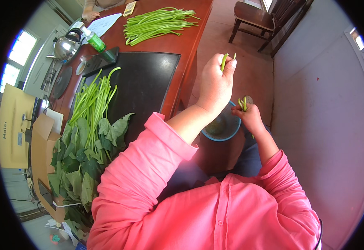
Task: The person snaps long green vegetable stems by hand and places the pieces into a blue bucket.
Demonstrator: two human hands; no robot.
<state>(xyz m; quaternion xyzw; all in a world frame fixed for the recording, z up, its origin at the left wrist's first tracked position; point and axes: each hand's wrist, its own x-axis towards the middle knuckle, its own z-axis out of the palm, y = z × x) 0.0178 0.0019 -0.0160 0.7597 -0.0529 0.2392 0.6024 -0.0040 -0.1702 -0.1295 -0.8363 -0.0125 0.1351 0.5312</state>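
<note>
Raised past the table's edge, my left hand (217, 78) is closed around a green stem piece (224, 62). A thin pale stalk end shows by its thumb. Lower and to the right, my right hand (250, 118) grips short green stem pieces (243, 104) that stick out above the fingers. Between and below both hands, a blue-rimmed basin (222, 139) stands on the floor, partly covered by my left forearm. Something greenish lies in it, too unclear to name. A pile of leafy green stems (88, 147) lies on the table to my left, leaves towards me.
Bare stems (160, 26) lie in a bundle at the table's far end. A steel kettle (66, 47), a green spray bottle (94, 40) and a phone (109, 55) stand or lie at the left. Another person's hand (90, 15) rests beyond. A wooden chair (253, 15) stands ahead.
</note>
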